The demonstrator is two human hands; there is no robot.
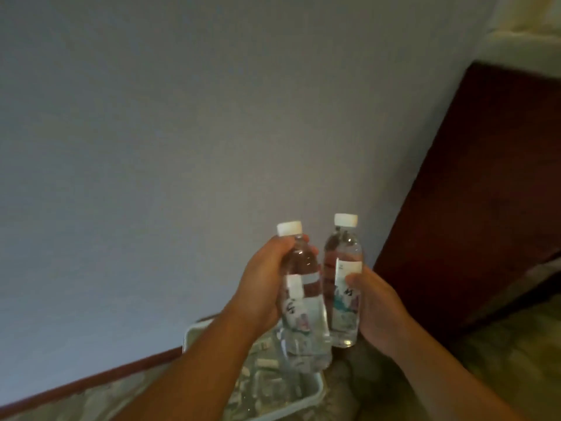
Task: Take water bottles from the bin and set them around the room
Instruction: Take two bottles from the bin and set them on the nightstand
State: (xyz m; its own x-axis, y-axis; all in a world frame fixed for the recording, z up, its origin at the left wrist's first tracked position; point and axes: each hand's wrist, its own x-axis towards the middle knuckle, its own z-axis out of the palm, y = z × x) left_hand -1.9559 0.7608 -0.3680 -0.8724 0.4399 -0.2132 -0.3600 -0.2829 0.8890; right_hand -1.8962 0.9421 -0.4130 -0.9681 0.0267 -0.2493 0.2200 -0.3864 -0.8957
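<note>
Left hand (261,287) grips the left water bottle (302,299), fingers wrapped round its upper body and shoulder, fingertips showing past the neck on the far side, palm on the bottle's left. Bottle roughly upright, tilted a little, base toward the camera. Clear plastic, white screw cap (289,228), clear liquid inside, white paper label with dark script and a pale colour print, label partly blurred. Two bottles almost touching at mid-height, held side by side at the middle of the frame in front of the wall.

Right hand (376,305) grips the right water bottle (344,287), thumb pressed across the front of the label, other fingers curled behind and seen through the plastic. Same type: clear, white cap (345,220), white label with a teal print and dark script. Upright, cap a bit higher in frame than the left one. Both forearms bare, coming up from the bottom edge.

Below the hands a white plastic bin (317,387) on the floor against the wall, more bottles lying inside, contents blurred, count cannot be told. Both held bottles above the bin, clear of it.

Grey-blue wall (182,132) fills most of the view. Brown skirting board (91,379) along its foot, lower left. Patterned floor (501,344) lower right. Dark reddish-brown wooden panel (485,192) at right.
</note>
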